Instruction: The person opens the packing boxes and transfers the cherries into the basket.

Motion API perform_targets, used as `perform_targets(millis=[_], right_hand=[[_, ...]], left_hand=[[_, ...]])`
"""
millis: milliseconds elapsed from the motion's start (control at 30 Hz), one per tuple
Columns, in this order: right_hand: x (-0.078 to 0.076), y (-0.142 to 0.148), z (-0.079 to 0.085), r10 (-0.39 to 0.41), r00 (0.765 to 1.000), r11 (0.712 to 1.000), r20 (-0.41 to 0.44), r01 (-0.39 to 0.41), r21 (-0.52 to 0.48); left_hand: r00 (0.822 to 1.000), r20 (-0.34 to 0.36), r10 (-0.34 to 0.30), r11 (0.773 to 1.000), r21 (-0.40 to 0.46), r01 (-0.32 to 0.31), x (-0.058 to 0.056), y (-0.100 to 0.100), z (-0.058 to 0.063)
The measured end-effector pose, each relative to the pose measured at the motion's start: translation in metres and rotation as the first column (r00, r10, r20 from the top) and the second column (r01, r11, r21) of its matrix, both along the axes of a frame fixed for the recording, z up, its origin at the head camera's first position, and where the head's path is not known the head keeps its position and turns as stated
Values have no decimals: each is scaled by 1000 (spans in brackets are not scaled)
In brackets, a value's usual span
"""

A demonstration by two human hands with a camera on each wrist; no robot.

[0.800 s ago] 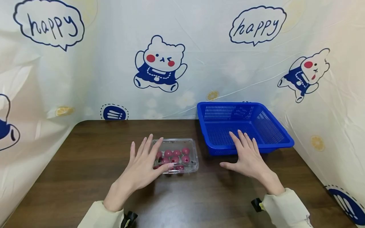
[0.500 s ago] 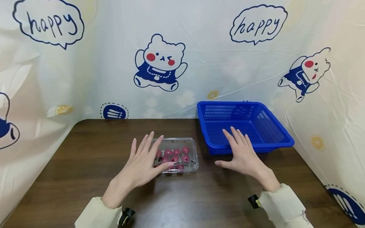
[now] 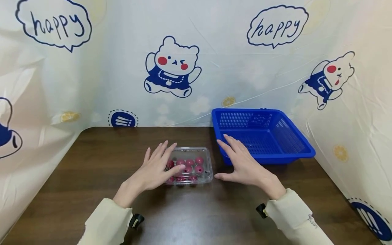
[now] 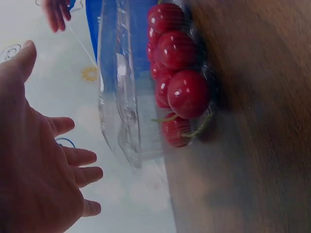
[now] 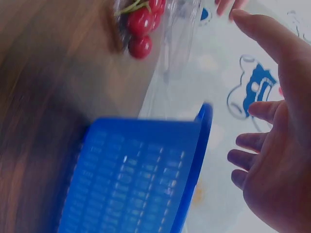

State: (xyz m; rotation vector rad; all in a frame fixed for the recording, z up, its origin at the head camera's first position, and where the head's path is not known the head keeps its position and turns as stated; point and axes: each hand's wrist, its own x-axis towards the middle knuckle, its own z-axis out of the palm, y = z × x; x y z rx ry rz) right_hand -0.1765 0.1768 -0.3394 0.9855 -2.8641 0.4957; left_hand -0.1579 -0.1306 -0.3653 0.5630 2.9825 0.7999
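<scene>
A clear plastic clamshell box (image 3: pixel 206 154) stands on the table, with several red cherries (image 4: pixel 187 94) inside, some with green stems. My left hand (image 3: pixel 154 172) is spread at the box's left side and overlaps its left end in the head view; in the left wrist view a gap shows between fingers and box. My right hand (image 3: pixel 245 166), fingers spread and holding nothing, is just right of the box, its thumb tip near the box's right edge. Behind that hand stands a blue plastic basket (image 3: pixel 294 154) with slotted walls, its front left corner partly covered by the fingers.
The dark wooden table (image 3: pixel 196 217) ends at a pale printed curtain (image 3: pixel 122 68) that hangs along the back and both sides. Inside the basket only its mesh bottom shows. Each wrist carries a small black camera mount below the sleeve.
My right hand has moved left, from in front of the basket to beside the clamshell box. The left hand has shifted only slightly. Box and basket stay where they were.
</scene>
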Motion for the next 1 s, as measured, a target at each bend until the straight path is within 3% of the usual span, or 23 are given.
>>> perform_targets(millis=[300,567,767,1000], right_hand=[[4,-29,-3,117,993,993,-27,-117,19],[5,-54,-17,217,975,971,-44,-211,116],[10,-67,-29,254,964,956,-80,-238,171],[12,-79,-43,293,943,950,-159,-268,158]], left_hand=[[1000,0,17,999,34,-17,-16,-3,-4],[994,-103,35,999,28,-33,-30,-5,-11],[991,-133,24,1000,7,-23,-38,-2,-20],[986,-167,11,1000,-21,-15,-42,1,-26]])
